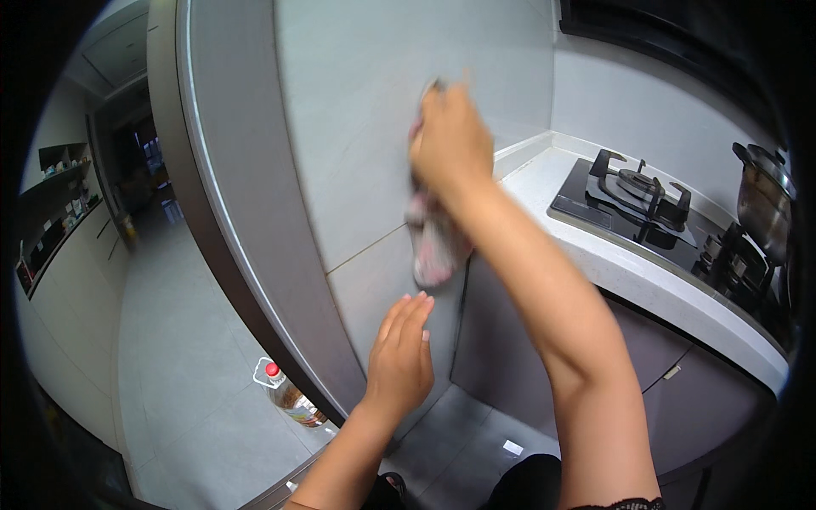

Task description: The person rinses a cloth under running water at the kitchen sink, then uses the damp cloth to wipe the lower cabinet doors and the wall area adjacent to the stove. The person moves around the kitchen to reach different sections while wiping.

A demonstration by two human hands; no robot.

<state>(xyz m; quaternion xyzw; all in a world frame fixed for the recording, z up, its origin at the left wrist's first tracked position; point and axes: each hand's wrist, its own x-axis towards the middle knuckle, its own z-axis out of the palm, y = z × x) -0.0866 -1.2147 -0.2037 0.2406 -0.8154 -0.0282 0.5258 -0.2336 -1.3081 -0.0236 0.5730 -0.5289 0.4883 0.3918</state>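
My right hand [456, 140] is raised in front of the pale wall tiles [357, 140], its fingers closed on a pink-and-grey cloth [437, 248]. Motion blurs both hand and cloth. The cloth dangles below the fist, and a dark bit of it or of something else shows above the knuckles. Whether the cloth touches the wall I cannot tell. Lower down, my left hand [401, 357] holds nothing. Its fingers are stretched out and point up, just beneath the hanging end of the cloth.
To the right, a gas hob [637, 197] is set in a white countertop [574, 242] above grey cabinets [510, 338]. A lidded metal pot [765, 197] stands on it. Left of the door frame [255, 191], a large red-capped bottle [293, 401] stands on the tiled floor [185, 357].
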